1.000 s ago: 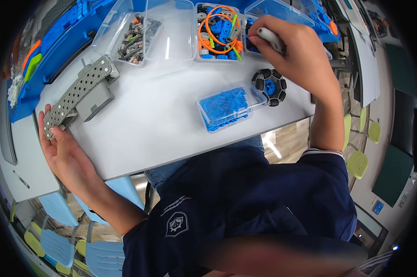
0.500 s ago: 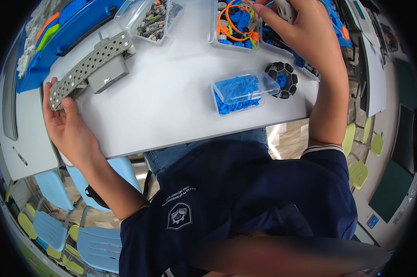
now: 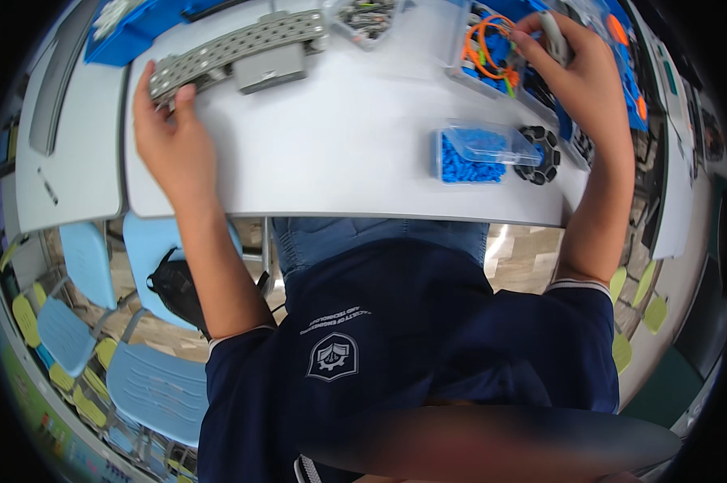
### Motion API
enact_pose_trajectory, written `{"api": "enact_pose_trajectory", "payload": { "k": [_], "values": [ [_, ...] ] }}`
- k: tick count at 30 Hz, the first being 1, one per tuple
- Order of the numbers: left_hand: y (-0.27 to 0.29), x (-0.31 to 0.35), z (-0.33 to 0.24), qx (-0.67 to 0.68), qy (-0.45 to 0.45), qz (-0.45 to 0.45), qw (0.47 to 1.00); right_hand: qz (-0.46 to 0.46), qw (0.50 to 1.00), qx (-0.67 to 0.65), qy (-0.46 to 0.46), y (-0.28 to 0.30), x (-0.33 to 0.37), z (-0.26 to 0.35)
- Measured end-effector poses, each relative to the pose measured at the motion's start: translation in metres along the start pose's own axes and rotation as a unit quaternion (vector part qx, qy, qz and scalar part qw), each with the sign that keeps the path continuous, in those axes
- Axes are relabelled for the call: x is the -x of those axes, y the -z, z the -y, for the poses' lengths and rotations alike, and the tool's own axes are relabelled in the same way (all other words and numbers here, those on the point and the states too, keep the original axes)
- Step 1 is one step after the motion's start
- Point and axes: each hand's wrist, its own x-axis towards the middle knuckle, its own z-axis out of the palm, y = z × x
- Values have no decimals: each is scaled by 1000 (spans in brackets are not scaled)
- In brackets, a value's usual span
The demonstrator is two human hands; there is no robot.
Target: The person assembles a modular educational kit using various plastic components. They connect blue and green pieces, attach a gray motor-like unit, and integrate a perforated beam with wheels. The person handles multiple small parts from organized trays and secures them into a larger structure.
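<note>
At the far left of the white table, my left hand [image 3: 176, 145] grips the left end of a grey perforated construction beam [image 3: 242, 48]. A grey box-shaped block [image 3: 271, 68] is fixed along the beam's near side. Over the parts bins at the far right, my right hand [image 3: 589, 76] is closed on a light grey rounded piece [image 3: 555, 39], whose kind I cannot make out. Beside that hand lies a loop of orange tubing [image 3: 479, 42] in a clear bin of blue and grey parts. Nearer me stand a clear box of small blue pieces [image 3: 470, 167] and a black roller wheel [image 3: 549, 165].
A clear container of small grey parts [image 3: 366, 22] stands at the back middle. Blue trays [image 3: 126, 42] are at the far left. Another table [image 3: 77, 173] adjoins on the left. Blue chairs [image 3: 158, 390] and a black bag [image 3: 176, 286] sit below the table edge.
The whole view has turned, so the table things sit farther right and mostly higher. My left hand keeps hold of the beam, and my right hand still holds the light grey piece over the bins.
</note>
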Motion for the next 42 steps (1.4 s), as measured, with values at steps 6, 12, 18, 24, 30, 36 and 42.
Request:
{"api": "enact_pose_trajectory", "payload": {
  "k": [6,12,18,24,30,36,42],
  "values": [
    [-1,-1,6,-29,-49,-27,998,-25,998,-40,52,-3,4,-20],
    [10,6,-1,-89,-68,-23,993,-44,996,-72,-31,7,17,0],
    [27,9,0,-79,-75,-9,994,-50,991,-106,-67,22,50,15],
    [48,24,-8,-132,-53,2,990,-67,978,-170,-102,41,85,37],
    [67,43,-24,-151,24,94,984,-26,952,-301,-48,45,110,37],
    [75,60,-29,-139,-11,115,984,17,891,-453,21,28,121,39],
    [67,74,-25,-105,-52,89,989,156,858,-489,2,1,120,84]
  ]
}}
